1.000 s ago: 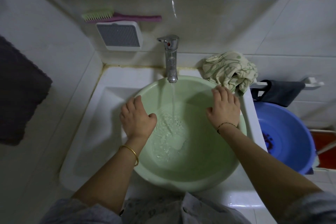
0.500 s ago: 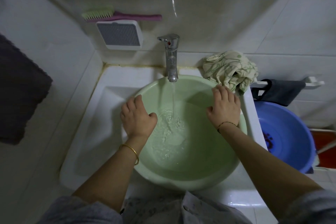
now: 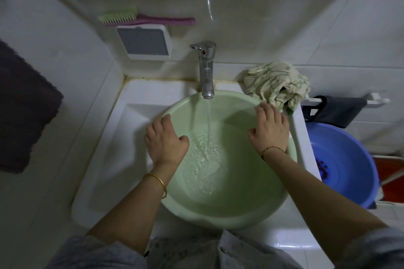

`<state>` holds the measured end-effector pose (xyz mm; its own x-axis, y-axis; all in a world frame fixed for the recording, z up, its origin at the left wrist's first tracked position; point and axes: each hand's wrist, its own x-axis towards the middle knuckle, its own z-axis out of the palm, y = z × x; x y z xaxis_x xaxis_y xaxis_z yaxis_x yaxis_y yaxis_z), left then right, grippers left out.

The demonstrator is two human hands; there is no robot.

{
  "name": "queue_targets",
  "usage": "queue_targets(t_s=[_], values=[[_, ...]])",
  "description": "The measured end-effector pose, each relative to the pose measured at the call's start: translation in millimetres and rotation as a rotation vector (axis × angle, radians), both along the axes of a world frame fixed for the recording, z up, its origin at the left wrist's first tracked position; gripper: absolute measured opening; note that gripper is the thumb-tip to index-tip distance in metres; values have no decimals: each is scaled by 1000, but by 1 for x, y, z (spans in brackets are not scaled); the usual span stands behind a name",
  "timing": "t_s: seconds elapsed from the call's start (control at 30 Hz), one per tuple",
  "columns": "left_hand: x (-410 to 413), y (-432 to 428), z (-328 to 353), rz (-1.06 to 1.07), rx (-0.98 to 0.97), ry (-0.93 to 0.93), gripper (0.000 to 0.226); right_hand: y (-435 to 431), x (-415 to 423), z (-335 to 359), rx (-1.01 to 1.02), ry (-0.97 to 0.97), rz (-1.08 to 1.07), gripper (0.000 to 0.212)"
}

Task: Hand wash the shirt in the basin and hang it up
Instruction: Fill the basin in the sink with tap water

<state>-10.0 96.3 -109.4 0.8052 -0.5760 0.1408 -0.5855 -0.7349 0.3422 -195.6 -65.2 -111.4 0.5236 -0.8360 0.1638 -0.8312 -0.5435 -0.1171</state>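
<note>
Resting on opposite sides of the green basin (image 3: 218, 220), the two hands are kept well apart. The left hand (image 3: 166, 140) is set on the left rim, its fingers curled down over the outer edge and its thumb pointed inward above the water; a gold bangle (image 3: 156, 181) is worn on that wrist. The right hand (image 3: 270, 129) is laid on the right rim in the same way, fingers bent over the edge and thumb inside, with a thin bracelet (image 3: 273, 150) at the wrist. The shirt (image 3: 276, 85), cream with a green pattern, is left crumpled on the back right corner of the white sink (image 3: 105, 159), just beyond the right fingertips and outside the basin. The basin is seated in the sink under the metal tap (image 3: 206, 72), from which a thin stream of water (image 3: 208, 120) is poured into the shallow, rippled pool. On the tiled wall behind, a green-and-pink brush (image 3: 144, 17) is kept on top of a white grilled box (image 3: 143, 42). A dark towel (image 3: 21, 105) is hung at the left, a dark cloth (image 3: 336, 111) is draped over a white rail at the right, and a blue basin (image 3: 349, 170) is placed beside the sink.
</note>
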Motion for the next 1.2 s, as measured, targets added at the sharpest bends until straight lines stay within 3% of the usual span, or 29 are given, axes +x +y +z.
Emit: queue_targets(t_s=[1.2], values=[[0,1,-1,-7,19,-13,73,1,-1,0,6,-8,3,64]])
